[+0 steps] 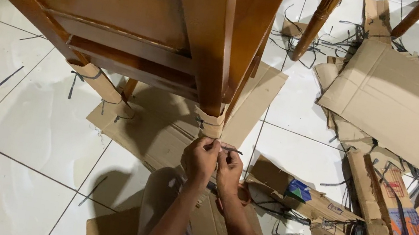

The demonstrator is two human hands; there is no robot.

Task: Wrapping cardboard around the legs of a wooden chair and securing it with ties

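A brown wooden chair (pixel 141 15) fills the upper left and overhangs the work area, with flattened cardboard sheets (pixel 400 98) and loose black strapping scraps (pixel 347 41) spread over the white tile floor (pixel 22 120) to the right. The near chair leg (pixel 215 50) stands on a cardboard sheet (pixel 157 126); its foot carries a cardboard wrap (pixel 211 124) — directly above both hands. The left hand (pixel 199 158) and right hand (pixel 229 169) touch each other, fingers pinched together on a thin black strap (pixel 231 150) just below the wrap — its end projects right.

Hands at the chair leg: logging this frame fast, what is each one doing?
Left hand: closed, pinching the dark strap below the cardboard wrap.
Right hand: closed, pinching the same strap.
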